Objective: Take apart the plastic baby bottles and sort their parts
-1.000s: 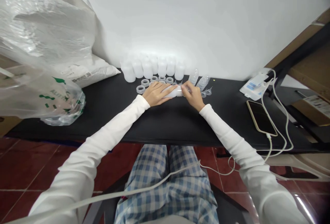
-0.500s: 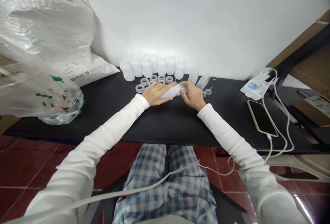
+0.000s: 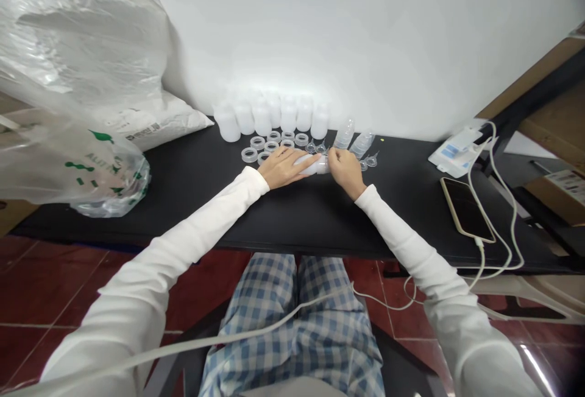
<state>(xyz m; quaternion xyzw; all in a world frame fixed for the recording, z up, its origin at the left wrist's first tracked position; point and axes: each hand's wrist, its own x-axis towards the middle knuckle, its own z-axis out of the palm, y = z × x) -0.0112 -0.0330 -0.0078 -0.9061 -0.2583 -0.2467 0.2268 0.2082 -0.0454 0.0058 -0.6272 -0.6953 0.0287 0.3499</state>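
A frosted white plastic bottle (image 3: 314, 165) lies on its side between my hands on the black table (image 3: 292, 214). My left hand (image 3: 286, 167) rests over its body, and my right hand (image 3: 346, 172) pinches its far end. Just behind my hands stand several upright frosted bottles (image 3: 262, 119) in a row. In front of that row lie several translucent collar rings (image 3: 257, 143), and small clear teats (image 3: 315, 148) sit beside them. Two clear tapered plastic pieces (image 3: 351, 138) lean near my right hand.
A crumpled plastic bag (image 3: 68, 80) and a white sack (image 3: 158, 124) sit at the left end of the table. To the right lie a phone (image 3: 466, 209) and a white packet (image 3: 457, 152), with a white cable (image 3: 496, 214) trailing over the table edge.
The bottle has swung from tilted to nearly level. My right hand has shifted toward its far end, and the view has drifted slightly.
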